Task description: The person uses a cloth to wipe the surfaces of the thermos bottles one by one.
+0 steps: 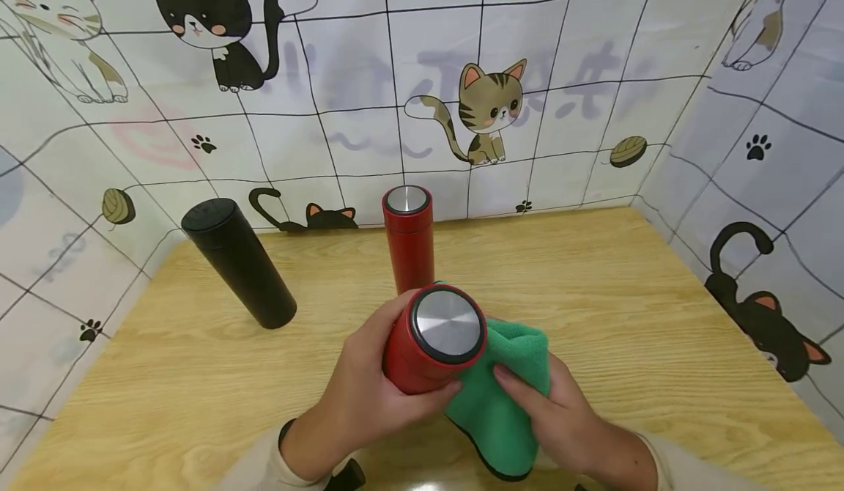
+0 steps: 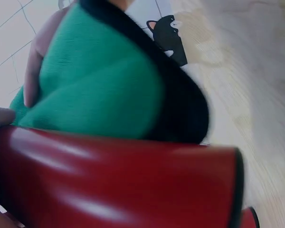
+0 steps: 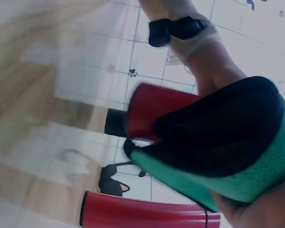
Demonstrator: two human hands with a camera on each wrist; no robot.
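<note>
A red bottle with a silver lid (image 1: 447,324) is gripped near its top by my left hand (image 1: 365,385), thumb and fingers curled round it. In the left wrist view the bottle (image 2: 118,175) lies across the lower part. My right hand (image 1: 567,418) pinches a green cloth with a black edge (image 1: 504,418), thumb on top, against the bottle's right side. The right wrist view has the cloth (image 3: 261,180) folded beside the held bottle (image 3: 156,107), its dark underside showing. The fingers behind the bottle and cloth are partly hidden.
A second red bottle (image 1: 410,245) stands behind the held one. To the left is a black bottle (image 1: 240,264) on the wooden table (image 1: 626,315). Walls with cat drawings (image 1: 428,37) enclose the back and sides.
</note>
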